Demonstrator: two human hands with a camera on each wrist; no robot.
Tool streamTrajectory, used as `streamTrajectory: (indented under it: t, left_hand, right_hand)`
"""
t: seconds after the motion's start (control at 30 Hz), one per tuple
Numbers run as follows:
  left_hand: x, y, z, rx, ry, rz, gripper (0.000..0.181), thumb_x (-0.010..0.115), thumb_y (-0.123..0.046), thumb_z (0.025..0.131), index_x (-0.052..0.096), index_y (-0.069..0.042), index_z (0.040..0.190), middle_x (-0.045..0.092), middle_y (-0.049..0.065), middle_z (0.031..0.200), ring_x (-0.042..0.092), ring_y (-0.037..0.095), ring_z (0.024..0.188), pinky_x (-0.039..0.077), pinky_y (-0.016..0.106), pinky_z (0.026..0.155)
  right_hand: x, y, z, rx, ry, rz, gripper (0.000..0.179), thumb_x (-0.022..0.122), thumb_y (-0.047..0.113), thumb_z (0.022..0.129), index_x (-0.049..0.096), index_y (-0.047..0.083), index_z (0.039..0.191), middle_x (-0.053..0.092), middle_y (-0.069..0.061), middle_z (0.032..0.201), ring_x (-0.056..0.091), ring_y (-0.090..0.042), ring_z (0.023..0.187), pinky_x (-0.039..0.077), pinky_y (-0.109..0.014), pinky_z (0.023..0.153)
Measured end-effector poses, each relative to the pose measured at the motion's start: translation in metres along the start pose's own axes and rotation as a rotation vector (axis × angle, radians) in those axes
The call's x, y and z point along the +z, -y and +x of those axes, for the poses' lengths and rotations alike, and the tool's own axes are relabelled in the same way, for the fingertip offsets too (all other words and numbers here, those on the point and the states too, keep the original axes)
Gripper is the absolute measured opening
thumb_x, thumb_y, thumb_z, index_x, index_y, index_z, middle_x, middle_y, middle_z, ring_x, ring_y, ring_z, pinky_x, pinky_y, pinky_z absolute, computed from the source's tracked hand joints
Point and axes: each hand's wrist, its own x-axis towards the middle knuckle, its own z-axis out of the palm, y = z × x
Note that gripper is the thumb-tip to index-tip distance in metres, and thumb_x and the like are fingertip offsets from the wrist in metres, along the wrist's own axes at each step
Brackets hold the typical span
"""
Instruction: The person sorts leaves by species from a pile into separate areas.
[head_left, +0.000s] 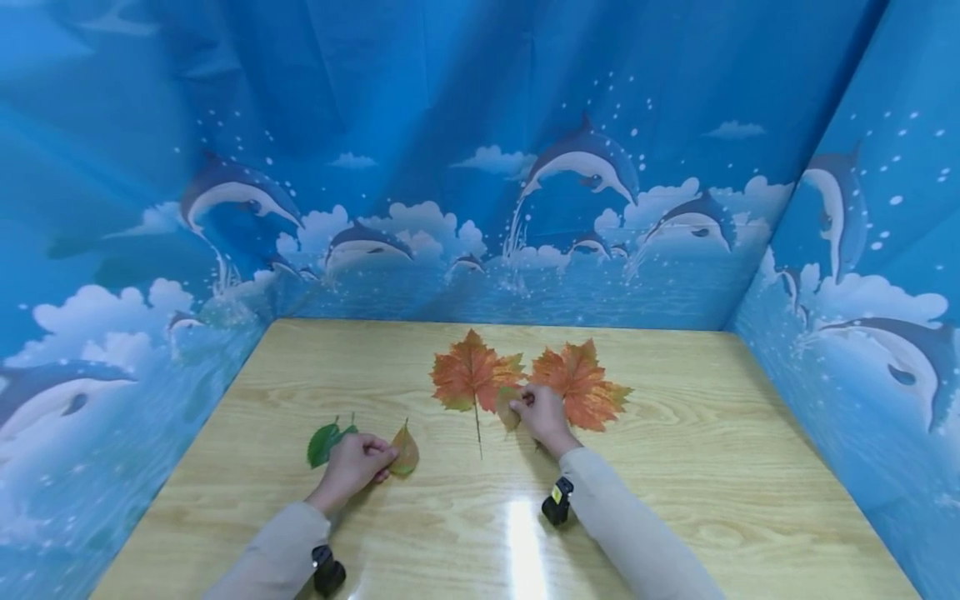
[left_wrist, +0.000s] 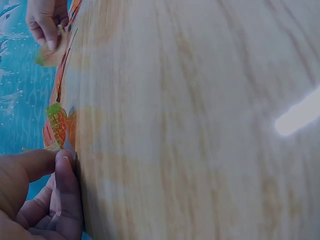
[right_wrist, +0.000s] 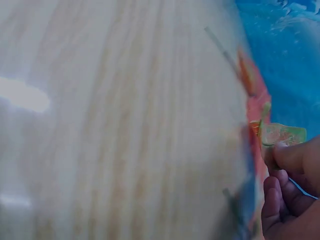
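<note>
My left hand (head_left: 357, 463) pinches the edge of a small orange-green leaf (head_left: 406, 452) low over the left part of the table. Beside that hand lie green leaves (head_left: 323, 445), partly hidden by it. In the left wrist view, thumb and forefinger meet at the small leaf (left_wrist: 57, 122). Farther right, my right hand (head_left: 544, 417) pinches another small greenish-orange leaf (head_left: 507, 407), also visible in the right wrist view as a leaf (right_wrist: 284, 135) held at its edge. Two large orange maple leaves lie behind: the left one (head_left: 468, 371) with a long stem, the right one (head_left: 581, 385) partly behind my right hand.
The wood-grain table (head_left: 712, 467) reflects a bright glare in front. A blue dolphin-print curtain (head_left: 450, 167) encloses the back and both sides. Each forearm carries a black wrist camera (head_left: 557, 501).
</note>
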Motion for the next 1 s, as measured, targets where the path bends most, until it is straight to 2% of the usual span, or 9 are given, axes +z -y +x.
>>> streamTrajectory:
  t: [0.23,0.43,0.57,0.67,0.87,1.0]
  left_hand:
    - [0.0,0.0,-0.001,-0.002,-0.007,-0.001,0.01,0.071,-0.007,0.084,0.067,0.002,0.085,0.064,0.004,0.063,0.061,0.012,0.052,0.051,0.025,0.051]
    - [0.001,0.0,-0.001,-0.001,-0.011,0.019,0.01,0.071,-0.008,0.084,0.067,0.001,0.085,0.064,0.003,0.063,0.06,0.011,0.052,0.05,0.026,0.052]
    - [0.001,0.0,0.0,-0.008,-0.015,0.024,0.01,0.071,-0.008,0.084,0.067,0.001,0.085,0.064,0.003,0.062,0.06,0.011,0.052,0.05,0.025,0.051]
    - [0.001,-0.001,0.001,-0.009,-0.014,0.019,0.011,0.072,-0.008,0.084,0.067,0.002,0.085,0.064,0.003,0.063,0.06,0.011,0.051,0.051,0.025,0.051]
    - [0.0,-0.001,0.001,-0.004,-0.023,0.037,0.01,0.072,-0.008,0.084,0.068,0.001,0.084,0.065,0.003,0.063,0.06,0.011,0.052,0.051,0.025,0.051]
    - [0.0,-0.001,0.0,0.009,-0.025,0.042,0.01,0.072,-0.009,0.084,0.068,0.0,0.082,0.064,0.002,0.061,0.06,0.011,0.051,0.05,0.025,0.051]
  right_hand:
    - [0.0,0.024,-0.006,-0.015,0.024,0.084,0.023,0.071,0.016,0.087,0.068,0.0,0.104,0.068,-0.011,0.094,0.065,-0.023,0.087,0.053,-0.039,0.078]
    - [0.015,0.048,-0.016,0.009,0.105,0.188,0.014,0.073,0.014,0.085,0.069,0.002,0.092,0.065,-0.004,0.081,0.056,-0.012,0.073,0.049,-0.029,0.067]
    - [0.032,0.057,-0.023,0.004,0.17,0.223,0.016,0.073,0.013,0.085,0.069,0.0,0.094,0.065,-0.005,0.081,0.054,-0.01,0.072,0.048,-0.025,0.064]
    - [0.045,0.062,-0.027,-0.005,0.207,0.234,0.019,0.074,0.012,0.084,0.069,-0.002,0.095,0.066,-0.007,0.081,0.056,-0.01,0.071,0.048,-0.024,0.062]
    - [0.066,0.069,-0.029,-0.049,0.25,0.23,0.015,0.076,0.012,0.081,0.071,0.002,0.091,0.065,-0.001,0.073,0.054,-0.005,0.065,0.045,-0.021,0.058]
    - [0.076,0.068,-0.031,-0.094,0.267,0.16,0.011,0.076,0.013,0.081,0.071,0.006,0.087,0.063,0.004,0.069,0.053,-0.003,0.062,0.045,-0.02,0.058]
